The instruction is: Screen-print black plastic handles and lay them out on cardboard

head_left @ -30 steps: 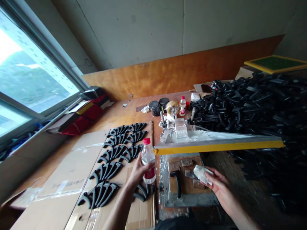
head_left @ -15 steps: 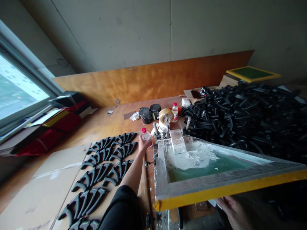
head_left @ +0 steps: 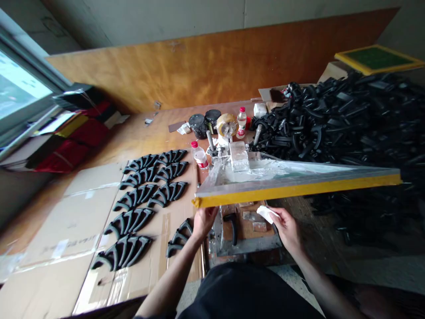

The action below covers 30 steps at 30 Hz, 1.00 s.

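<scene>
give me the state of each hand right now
Left hand: by a corner of the yellow-edged frame, partly hidden; grip cannot be told.
Right hand: closed on a white wad.

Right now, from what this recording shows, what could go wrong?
The left hand is at the near-left corner of the raised yellow-edged frame; if the frame dropped, fingers might get pinched. The nearer red-capped bottle stands close to the frame's far-left end, so a bump could perhaps tip it. The right hand holds a white wad near the black handle; it might smear it.
</scene>
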### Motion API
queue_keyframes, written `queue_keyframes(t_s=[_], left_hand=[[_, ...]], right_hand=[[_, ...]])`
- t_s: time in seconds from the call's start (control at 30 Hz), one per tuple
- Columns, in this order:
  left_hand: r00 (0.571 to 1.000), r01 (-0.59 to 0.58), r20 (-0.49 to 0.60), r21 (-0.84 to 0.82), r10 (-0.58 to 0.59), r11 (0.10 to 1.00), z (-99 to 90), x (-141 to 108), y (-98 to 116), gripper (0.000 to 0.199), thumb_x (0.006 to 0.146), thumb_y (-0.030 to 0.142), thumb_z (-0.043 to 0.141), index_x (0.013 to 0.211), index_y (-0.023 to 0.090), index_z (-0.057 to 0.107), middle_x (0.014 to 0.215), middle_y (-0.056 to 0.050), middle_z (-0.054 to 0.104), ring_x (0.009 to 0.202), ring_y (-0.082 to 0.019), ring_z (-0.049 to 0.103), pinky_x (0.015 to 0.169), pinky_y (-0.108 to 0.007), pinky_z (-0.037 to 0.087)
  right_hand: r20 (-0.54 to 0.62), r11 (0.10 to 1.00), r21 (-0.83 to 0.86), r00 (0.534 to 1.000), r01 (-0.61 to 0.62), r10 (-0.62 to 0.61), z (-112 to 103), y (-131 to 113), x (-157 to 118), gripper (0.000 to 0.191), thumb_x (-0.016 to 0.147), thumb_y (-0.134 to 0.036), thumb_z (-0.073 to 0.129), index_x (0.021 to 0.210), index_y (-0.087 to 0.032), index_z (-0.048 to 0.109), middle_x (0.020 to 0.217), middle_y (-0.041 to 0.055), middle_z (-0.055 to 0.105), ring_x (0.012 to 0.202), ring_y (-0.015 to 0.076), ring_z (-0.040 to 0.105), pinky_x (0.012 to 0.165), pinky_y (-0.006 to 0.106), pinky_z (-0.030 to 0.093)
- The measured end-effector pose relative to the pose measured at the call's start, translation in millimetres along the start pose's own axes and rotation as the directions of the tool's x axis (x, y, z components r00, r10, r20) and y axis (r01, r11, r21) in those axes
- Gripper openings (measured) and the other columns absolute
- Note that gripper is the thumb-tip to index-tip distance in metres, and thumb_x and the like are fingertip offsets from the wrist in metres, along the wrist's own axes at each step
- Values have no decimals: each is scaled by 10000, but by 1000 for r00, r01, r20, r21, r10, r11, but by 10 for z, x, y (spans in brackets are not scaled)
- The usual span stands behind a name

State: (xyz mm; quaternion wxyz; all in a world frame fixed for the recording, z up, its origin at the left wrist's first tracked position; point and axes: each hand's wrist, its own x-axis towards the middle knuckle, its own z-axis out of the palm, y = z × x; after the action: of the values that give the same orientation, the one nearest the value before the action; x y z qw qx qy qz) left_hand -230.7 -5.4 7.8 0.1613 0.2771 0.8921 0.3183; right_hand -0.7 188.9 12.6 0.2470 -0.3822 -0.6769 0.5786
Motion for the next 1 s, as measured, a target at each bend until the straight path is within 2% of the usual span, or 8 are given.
queue_keyframes(t_s=[0.1,0.17,0.27,0.4,0.53,0.73,0.83,1.0], left_hand=[[995,-75,74,155,64,985,320,-658,200,394,902,551,455,783,200,591,798,-34,641,745,-170,627,689,-273,451],[997,-55,67,270,39,961,475,-849,350,398,863,585,513,875,196,596,877,-59,652,828,-206,644,708,-290,464],[999,-7,50,382,-13,924,542,-902,476,315,865,475,562,961,177,591,927,-87,665,904,-240,651,724,-303,471],[998,-35,68,412,7,910,395,-985,394,173,905,313,513,997,191,592,927,-63,667,880,-209,654,721,-275,462],[993,-78,116,395,35,915,268,-1168,248,120,887,247,555,983,209,616,949,-39,634,874,-175,640,725,-247,458],[991,-53,134,324,9,945,280,-1212,198,65,878,213,584,924,205,629,952,-29,626,948,-157,613,831,-240,453],[992,-48,124,288,13,957,296,-1201,168,54,875,209,587,901,198,633,945,-33,626,932,-159,614,827,-247,453],[991,-65,132,276,29,959,307,-1188,117,35,864,204,600,877,193,631,947,-33,627,915,-160,612,803,-246,453]], right_hand=[[52,997,-29,996,68,-67,75,-1,-12,331,797,-462,645,1018,-223,707,1081,87,719,996,288,657,913,440,504],[114,987,-68,984,143,-134,157,-44,-24,296,808,-416,637,1047,-260,716,1108,60,717,1021,287,659,942,449,501],[257,928,-131,916,349,-309,302,-116,-28,289,870,-329,554,1113,-293,706,1168,24,695,1069,257,650,993,435,490],[436,791,-152,759,592,-484,486,-123,-10,348,930,-219,453,1192,-281,674,1241,9,656,1194,223,584,1077,426,438],[552,702,-147,647,697,-527,700,-11,-17,407,929,-128,426,1240,-271,646,1271,11,638,1254,228,539,1094,446,428],[726,582,-111,466,805,-506,924,234,-138,512,882,-21,376,1293,-220,609,1312,56,609,1294,245,497,1069,447,457],[755,558,-80,415,826,-507,822,339,-208,538,877,-11,349,1333,-195,569,1353,72,573,1318,242,468,1084,453,444],[761,579,-68,418,812,-496,775,338,-199,557,871,-3,339,1327,-223,572,1342,51,582,1308,223,481,1093,439,440]])
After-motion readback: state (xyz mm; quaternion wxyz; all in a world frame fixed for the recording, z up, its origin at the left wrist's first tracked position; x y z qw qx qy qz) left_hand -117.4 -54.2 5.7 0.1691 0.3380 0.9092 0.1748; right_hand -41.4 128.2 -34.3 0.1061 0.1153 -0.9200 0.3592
